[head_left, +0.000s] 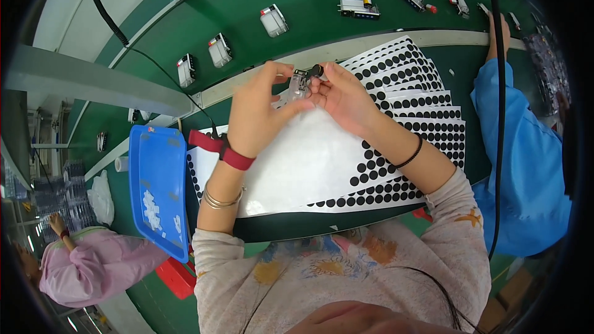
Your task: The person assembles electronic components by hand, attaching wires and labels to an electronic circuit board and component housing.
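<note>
Both my hands meet above the white sheet, at the edge of the green belt. My left hand (257, 111), with a red strap at its wrist, is closed around a small clear-plastic and black device (299, 83). My right hand (346, 99) pinches a small black round piece (317, 70) at the device's upper right. I cannot tell whether that piece is joined to the device. Under my forearms lies a sheet with a white bare area and black round stickers (371, 164), over a fanned stack of similar sticker sheets (427, 102).
Several white-and-black devices, one of them a white unit (273, 20), sit along the green belt (309, 0). At left is a blue tray (139, 179) with white scraps. A black cable (500, 117) hangs at right. Co-workers in blue (526, 167) and pink (105, 266) sit either side.
</note>
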Demonstrator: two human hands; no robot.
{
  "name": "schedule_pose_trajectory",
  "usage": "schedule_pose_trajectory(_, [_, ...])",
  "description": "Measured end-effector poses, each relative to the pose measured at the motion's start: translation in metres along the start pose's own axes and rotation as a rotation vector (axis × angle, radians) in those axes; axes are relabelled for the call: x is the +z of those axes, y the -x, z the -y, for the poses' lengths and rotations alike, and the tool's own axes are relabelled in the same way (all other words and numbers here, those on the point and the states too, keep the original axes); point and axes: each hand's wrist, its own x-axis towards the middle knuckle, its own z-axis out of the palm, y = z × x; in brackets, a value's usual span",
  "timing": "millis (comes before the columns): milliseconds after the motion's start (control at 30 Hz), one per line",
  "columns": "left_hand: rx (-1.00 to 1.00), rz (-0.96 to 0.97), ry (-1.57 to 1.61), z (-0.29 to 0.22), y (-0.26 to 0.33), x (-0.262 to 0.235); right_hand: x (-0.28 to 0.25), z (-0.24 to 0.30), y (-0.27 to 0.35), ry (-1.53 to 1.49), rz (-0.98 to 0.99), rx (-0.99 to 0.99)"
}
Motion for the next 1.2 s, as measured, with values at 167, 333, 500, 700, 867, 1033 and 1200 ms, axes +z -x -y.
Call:
schedule_pose_trajectory(167, [-0.009,-0.098,-0.047,0.011,0.01,0.009,0.001,-0.001,-0.001,-0.039,0.115,-0.006])
schedule_pose_trajectory(333, [-0.239,-0.114,0.474,0.022,0.008,0.002,0.01,0.004,0.007,0.231,0.122,-0.038])
schedule_pose_trajectory(500, [-0.141,-0.198,0.318,0.018,0.01,0.001,0.013,0.001,0.012,0.622,0.16,-0.203])
schedule_pose_trajectory(700, [0.087,-0.275,0.231,0.005,0.015,0.002,0.008,-0.012,0.008,1.151,0.192,-0.877])
schedule_pose_trajectory(867, [0.082,-0.086,0.39,-0.014,0.019,-0.01,0.028,-0.004,0.027,1.039,0.477,-0.588])
schedule_pose_trajectory(1033, [-0.063,-0.102,0.199,-0.004,0.015,0.001,0.031,-0.01,0.023,0.734,0.134,-0.334])
schedule_pose_trajectory(1200, [0.152,-0.116,-0.221,-0.009,0.018,0.002,0.021,-0.011,0.019,0.674,0.044,-0.331])
